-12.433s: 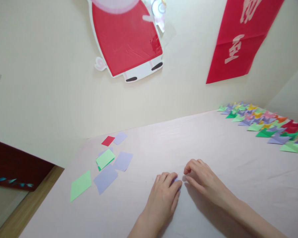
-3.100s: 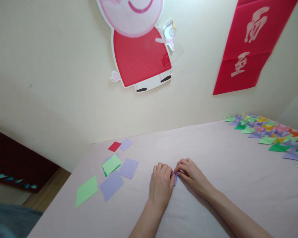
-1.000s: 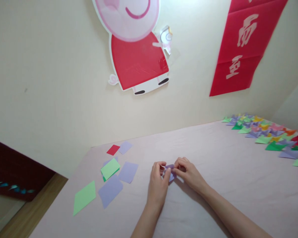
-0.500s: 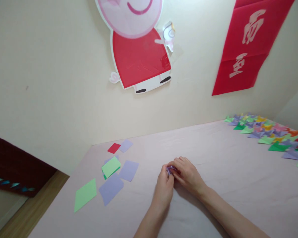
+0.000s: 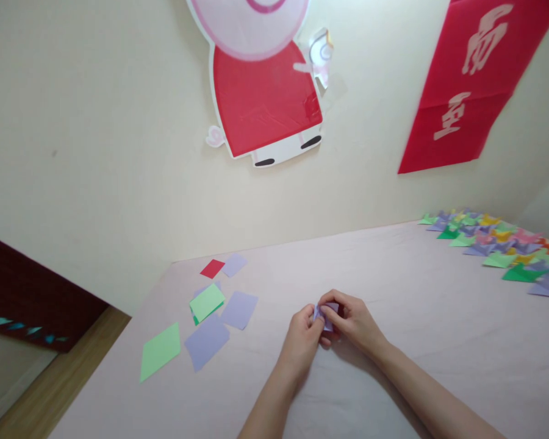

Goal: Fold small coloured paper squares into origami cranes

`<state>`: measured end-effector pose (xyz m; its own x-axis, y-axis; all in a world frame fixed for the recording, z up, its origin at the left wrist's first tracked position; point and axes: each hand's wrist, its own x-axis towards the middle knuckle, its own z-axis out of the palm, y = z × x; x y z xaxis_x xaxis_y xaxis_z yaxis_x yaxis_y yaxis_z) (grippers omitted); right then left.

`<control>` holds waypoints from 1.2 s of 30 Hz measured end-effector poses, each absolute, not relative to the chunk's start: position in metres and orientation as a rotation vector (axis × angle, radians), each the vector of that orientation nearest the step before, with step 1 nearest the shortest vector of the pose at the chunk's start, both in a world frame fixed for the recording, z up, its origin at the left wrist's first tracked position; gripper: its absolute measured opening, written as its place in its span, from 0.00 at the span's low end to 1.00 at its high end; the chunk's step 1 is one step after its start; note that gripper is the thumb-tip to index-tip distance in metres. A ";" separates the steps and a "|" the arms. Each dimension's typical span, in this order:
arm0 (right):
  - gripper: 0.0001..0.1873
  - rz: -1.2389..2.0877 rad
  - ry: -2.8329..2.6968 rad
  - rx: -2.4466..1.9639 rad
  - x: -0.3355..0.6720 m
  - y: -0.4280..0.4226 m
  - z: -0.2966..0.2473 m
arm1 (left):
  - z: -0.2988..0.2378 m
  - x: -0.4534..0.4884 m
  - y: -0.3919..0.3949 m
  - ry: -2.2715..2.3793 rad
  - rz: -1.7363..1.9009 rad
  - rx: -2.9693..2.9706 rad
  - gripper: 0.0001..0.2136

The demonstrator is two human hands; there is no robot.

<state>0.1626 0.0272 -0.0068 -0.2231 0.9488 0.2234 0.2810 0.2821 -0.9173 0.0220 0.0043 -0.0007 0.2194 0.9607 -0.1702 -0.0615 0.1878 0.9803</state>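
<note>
A small folded piece of purple paper [image 5: 331, 308] is held between my two hands, just above the pale cloth-covered surface [image 5: 375, 390]. My left hand [image 5: 302, 332] pinches its left side, thumb on top. From the right, my right hand [image 5: 351, 317] grips it with thumb and index finger, the other fingers curled underneath. Fingers cover much of the paper, so its exact folds cannot be made out.
To the left lie flat sheets: purple paper [image 5: 207, 342], light green paper [image 5: 161, 352], a red sheet [image 5: 212, 269]. Rows of colourful folded paper pieces [image 5: 498, 244] stand at the far right. Behind rises a wall [image 5: 119, 152] with a cartoon cutout [image 5: 265, 100] and a red banner [image 5: 466, 91].
My right hand's fingers have shifted on the purple paper, which now shows a wider, flatter face. The whole view has moved slightly.
</note>
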 end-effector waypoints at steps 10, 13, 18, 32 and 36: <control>0.09 1.046 -1.702 -1.065 0.164 0.027 0.002 | 0.000 0.018 0.007 1.050 0.941 1.066 0.17; 0.10 1.147 -1.636 -1.083 0.163 0.027 0.001 | 0.002 0.017 0.007 1.056 0.938 1.072 0.19; 0.10 1.285 -1.559 -1.043 0.162 0.027 -0.001 | -0.007 0.017 0.004 1.140 0.985 1.128 0.20; 0.15 1.232 -1.479 -1.046 0.163 0.030 -0.007 | 0.004 0.019 -0.002 1.357 1.112 1.195 0.15; 0.18 1.206 -1.466 -1.067 0.164 0.030 -0.005 | 0.005 0.019 -0.002 1.370 1.120 1.194 0.15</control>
